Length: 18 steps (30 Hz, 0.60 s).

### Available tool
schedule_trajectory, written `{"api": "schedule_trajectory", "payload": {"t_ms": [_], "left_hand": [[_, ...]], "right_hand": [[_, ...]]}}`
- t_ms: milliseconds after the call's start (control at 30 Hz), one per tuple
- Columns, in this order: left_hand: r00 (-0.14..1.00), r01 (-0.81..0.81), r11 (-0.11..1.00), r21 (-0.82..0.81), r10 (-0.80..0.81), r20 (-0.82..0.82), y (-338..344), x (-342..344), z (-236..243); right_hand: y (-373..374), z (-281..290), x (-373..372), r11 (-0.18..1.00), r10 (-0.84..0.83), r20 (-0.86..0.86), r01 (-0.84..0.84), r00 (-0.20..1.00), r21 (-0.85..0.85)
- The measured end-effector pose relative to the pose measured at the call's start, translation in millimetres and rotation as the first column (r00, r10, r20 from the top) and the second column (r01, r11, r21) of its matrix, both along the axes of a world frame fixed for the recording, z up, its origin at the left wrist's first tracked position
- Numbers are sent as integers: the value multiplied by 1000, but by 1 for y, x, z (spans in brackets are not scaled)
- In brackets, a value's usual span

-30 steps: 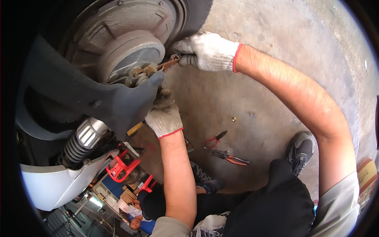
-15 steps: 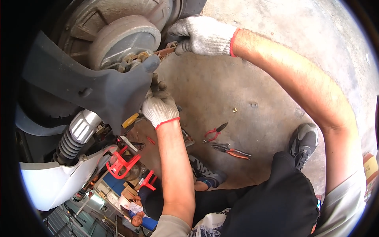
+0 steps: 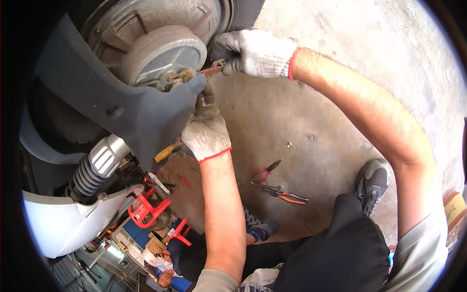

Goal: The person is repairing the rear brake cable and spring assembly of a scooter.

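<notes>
Flat rusty lever in pinch of knit-gloved right hand, with left hand, grip unclear, beside smooth grey guard.

right fingers curled, elbow bent

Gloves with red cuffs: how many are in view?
2: one on the left hand, beside the grey bracket; the other on the right hand, at the reddish-brown lever.

Around you spreads a stained grey-brown concrete floor, paler and brighter toward the upper right. Toward the lower left you have two red plastic stools, a brown cardboard box, a glowing white elongated light and ribbed grey panelling.
</notes>
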<state>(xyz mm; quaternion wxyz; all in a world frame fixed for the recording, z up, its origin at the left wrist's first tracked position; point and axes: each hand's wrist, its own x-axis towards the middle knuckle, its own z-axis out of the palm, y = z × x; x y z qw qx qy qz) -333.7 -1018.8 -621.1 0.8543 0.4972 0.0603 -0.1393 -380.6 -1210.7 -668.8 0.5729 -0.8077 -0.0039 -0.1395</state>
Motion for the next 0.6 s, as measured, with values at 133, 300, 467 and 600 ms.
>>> {"api": "schedule_trajectory", "payload": {"t_ms": [133,300,467,600], "left_hand": [[980,-142,954,263,99,171,-8,7,-14],[961,-178,914,364,83,262,-17,8,-14],[964,-185,825,533,46,263,-7,3,-29],[803,-156,639,753,-363,474,24,14,-50]], "right_hand": [[1,-6,1,993,20,-13,-19,1000,116],[3,-6,1,972,49,-62,-33,997,235],[6,-9,1,957,48,-79,-23,996,290],[12,-11,4,953,29,-27,-19,999,304]]}}
